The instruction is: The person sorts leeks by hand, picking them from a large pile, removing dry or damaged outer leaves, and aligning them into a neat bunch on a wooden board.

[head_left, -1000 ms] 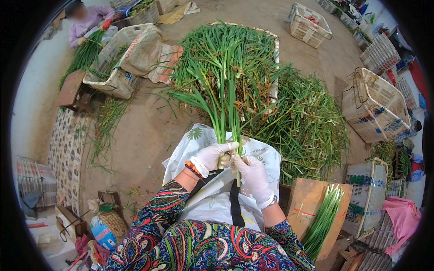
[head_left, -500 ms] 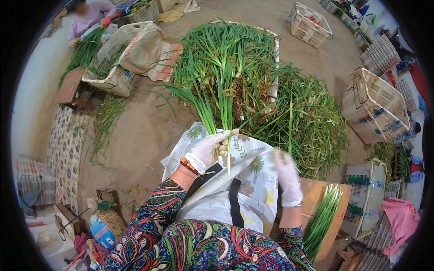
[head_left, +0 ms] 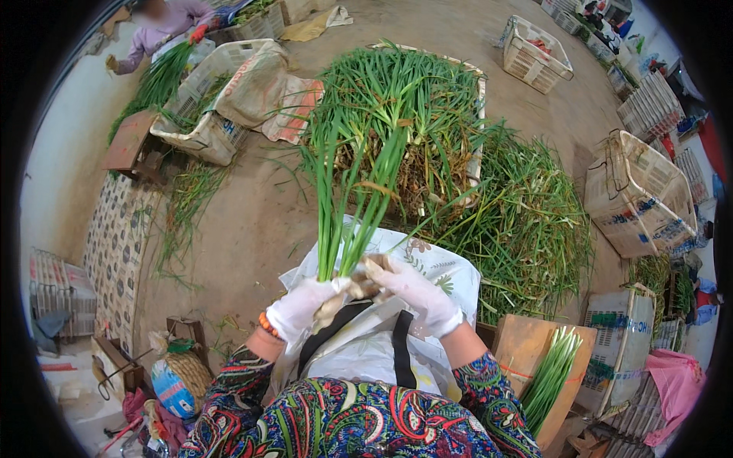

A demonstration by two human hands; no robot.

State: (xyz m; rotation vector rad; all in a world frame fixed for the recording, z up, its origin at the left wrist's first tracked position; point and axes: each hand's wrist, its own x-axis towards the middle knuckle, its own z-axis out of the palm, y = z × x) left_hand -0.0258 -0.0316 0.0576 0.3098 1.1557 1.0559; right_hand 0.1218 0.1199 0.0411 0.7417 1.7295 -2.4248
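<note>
where the packed-earth floor (head_left: 252, 221) spreads brown and dusty, a broad, shaggy heap of cut greens (head_left: 527, 221) lies loose to the right, thin blades tangled over one another. beside it a flat crate (head_left: 427, 122) holds more long-leaved stalks with pale, muddy roots. a white woven-plastic basket (head_left: 637, 195) stands well off at the right, and a smooth board (head_left: 527, 351) at the lower right carries a neat sheaf of trimmed greens (head_left: 551, 374). over the lap lies a crinkled white floral sheet (head_left: 435, 267). above it, the left hand (head_left: 301, 309), in a thin white glove, is closed round the root end of a bunch of green onions (head_left: 359, 198), upright and fanning. the gloved right hand (head_left: 416, 294) pinches the same pale roots, fingers curled.
</note>
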